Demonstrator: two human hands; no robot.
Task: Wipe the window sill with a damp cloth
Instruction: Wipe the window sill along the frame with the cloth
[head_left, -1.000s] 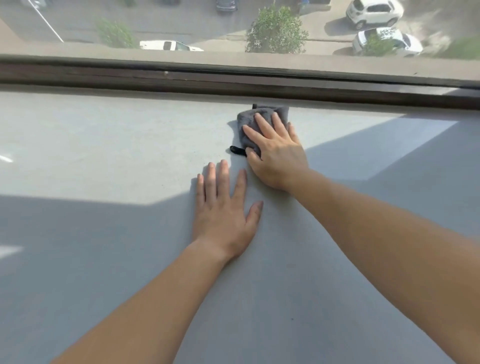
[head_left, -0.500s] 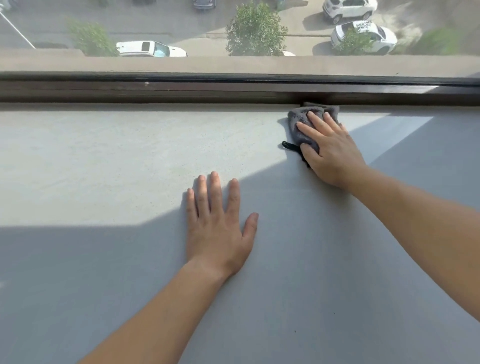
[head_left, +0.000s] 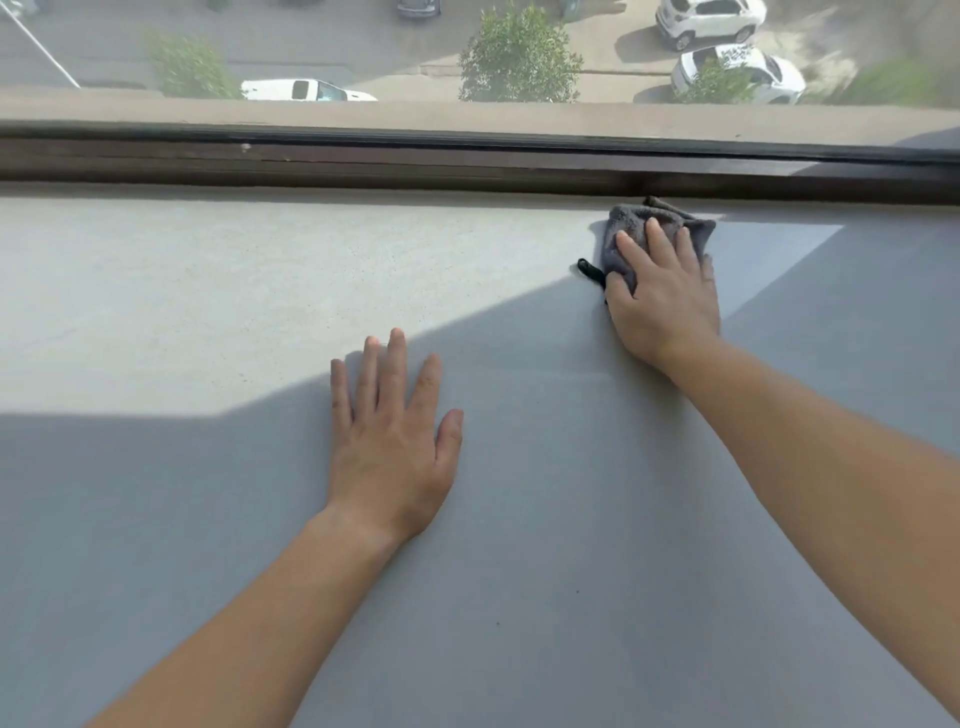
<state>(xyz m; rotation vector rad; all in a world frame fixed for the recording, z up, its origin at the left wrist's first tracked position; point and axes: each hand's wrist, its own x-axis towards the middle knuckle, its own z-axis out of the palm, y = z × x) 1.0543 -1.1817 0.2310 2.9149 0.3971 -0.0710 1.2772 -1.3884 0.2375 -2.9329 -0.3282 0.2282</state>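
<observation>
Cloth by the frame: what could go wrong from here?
1. The cloth is bunched up at the window frame; it may ride up and skip the seam.
2. The right hand only presses flat on it, so it could slip out.
3. The black loop trails loose and might snag.

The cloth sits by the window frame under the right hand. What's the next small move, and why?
Probably slide the right hand and grey cloth sideways along the dark window frame. The cloth lies at the far edge of the sill, fingers flat on it, with bare sill on both sides; the left hand rests flat, bracing.
</observation>
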